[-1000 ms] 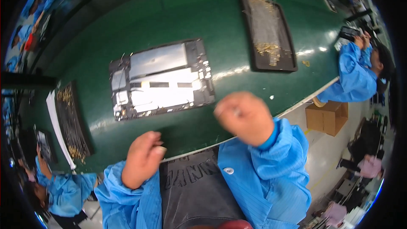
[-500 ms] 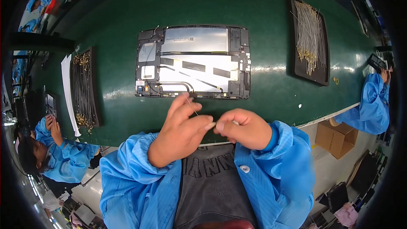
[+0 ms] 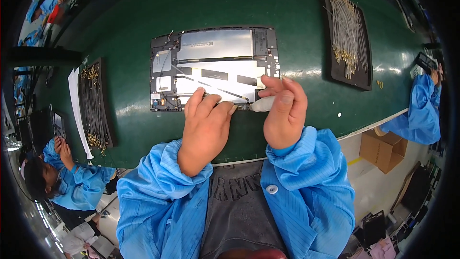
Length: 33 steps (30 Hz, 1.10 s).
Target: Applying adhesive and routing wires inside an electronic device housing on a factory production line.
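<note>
In front of me lies an opened tablet-like device (image 3: 215, 74), flat, with silver panels, black strips and a dark frame. My left hand (image 3: 203, 127) is over its near edge, fingers bent and tips down on the frame. The thin cable it holds is mostly hidden beneath the fingers. My right hand (image 3: 285, 115) is at the near right corner, thumb bent and other fingers raised. From it a pale, finger-thick pointed piece (image 3: 263, 104) touches the edge beside my left fingertips. Whether that is a covered fingertip or a held thing, I cannot tell.
Right of the device, a black tray (image 3: 352, 79) holds many grey cables (image 3: 347, 33) with gold ends. A second tray (image 3: 109, 120) with black cables (image 3: 93, 108) stands left, beside a white strip (image 3: 80, 115). Co-workers sit either side. A cardboard box (image 3: 376, 151) is below the table edge.
Both hands have moved forward from the table's front edge onto the device's near edge. The thin cable in my left hand has gone mostly out of sight. My right fingers have lifted and spread.
</note>
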Each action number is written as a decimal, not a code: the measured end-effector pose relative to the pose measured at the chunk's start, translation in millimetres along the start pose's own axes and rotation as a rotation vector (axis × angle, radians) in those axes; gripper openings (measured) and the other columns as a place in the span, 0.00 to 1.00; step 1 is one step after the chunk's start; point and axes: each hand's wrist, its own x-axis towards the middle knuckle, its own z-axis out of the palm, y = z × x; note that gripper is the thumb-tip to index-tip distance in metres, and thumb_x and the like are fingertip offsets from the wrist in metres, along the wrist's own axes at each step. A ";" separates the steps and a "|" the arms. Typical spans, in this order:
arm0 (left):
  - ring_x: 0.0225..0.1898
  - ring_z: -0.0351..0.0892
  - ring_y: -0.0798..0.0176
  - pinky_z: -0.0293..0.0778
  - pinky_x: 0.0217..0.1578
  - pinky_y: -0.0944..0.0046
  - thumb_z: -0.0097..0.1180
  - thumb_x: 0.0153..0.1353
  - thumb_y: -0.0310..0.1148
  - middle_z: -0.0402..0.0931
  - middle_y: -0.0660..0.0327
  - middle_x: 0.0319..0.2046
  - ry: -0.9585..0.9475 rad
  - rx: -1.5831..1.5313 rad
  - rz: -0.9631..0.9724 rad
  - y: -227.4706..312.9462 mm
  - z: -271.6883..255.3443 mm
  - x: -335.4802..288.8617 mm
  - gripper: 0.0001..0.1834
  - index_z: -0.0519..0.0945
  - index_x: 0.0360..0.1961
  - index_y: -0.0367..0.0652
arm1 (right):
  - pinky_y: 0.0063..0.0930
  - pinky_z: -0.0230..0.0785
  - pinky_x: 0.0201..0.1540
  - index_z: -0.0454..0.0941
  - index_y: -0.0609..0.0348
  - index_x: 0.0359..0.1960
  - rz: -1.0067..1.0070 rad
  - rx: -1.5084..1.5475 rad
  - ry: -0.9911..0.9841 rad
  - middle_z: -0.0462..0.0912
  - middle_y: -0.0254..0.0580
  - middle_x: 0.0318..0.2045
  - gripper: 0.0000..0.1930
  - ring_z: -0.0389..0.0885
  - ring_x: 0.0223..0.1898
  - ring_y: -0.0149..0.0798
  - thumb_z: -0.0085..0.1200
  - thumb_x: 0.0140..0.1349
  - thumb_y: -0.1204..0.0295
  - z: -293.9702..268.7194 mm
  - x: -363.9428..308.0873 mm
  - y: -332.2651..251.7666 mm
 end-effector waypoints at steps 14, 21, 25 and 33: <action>0.42 0.63 0.48 0.59 0.46 0.54 0.54 0.42 0.23 0.69 0.57 0.32 -0.063 0.037 -0.011 9.9 -8.9 7.3 0.09 0.75 0.29 0.42 | 0.21 0.65 0.34 0.60 0.62 0.42 -0.123 -0.037 -0.078 0.74 0.46 0.36 0.13 0.71 0.29 0.30 0.40 0.58 0.69 0.2 -1.7 8.4; 0.43 0.63 0.48 0.58 0.46 0.54 0.54 0.41 0.23 0.69 0.57 0.33 -0.081 0.039 -0.007 10.1 -8.8 5.0 0.10 0.74 0.29 0.41 | 0.23 0.66 0.32 0.64 0.62 0.38 -0.085 -0.037 -0.121 0.75 0.45 0.32 0.10 0.73 0.28 0.33 0.43 0.56 0.71 0.0 -4.5 3.7; 0.43 0.61 0.48 0.58 0.43 0.54 0.52 0.40 0.25 0.68 0.59 0.32 -0.064 0.036 0.028 1.9 -4.9 3.7 0.10 0.74 0.29 0.43 | 0.26 0.65 0.33 0.69 0.61 0.33 -0.127 -0.417 -0.392 0.75 0.45 0.29 0.07 0.74 0.30 0.37 0.45 0.54 0.72 -0.4 9.4 -10.3; 0.42 0.62 0.47 0.59 0.42 0.53 0.51 0.38 0.24 0.69 0.56 0.32 -0.137 0.048 0.069 1.4 -12.7 10.3 0.11 0.73 0.28 0.40 | 0.28 0.65 0.30 0.70 0.63 0.27 -0.317 -0.498 -0.648 0.75 0.43 0.23 0.08 0.74 0.28 0.41 0.49 0.50 0.71 11.1 33.0 -21.4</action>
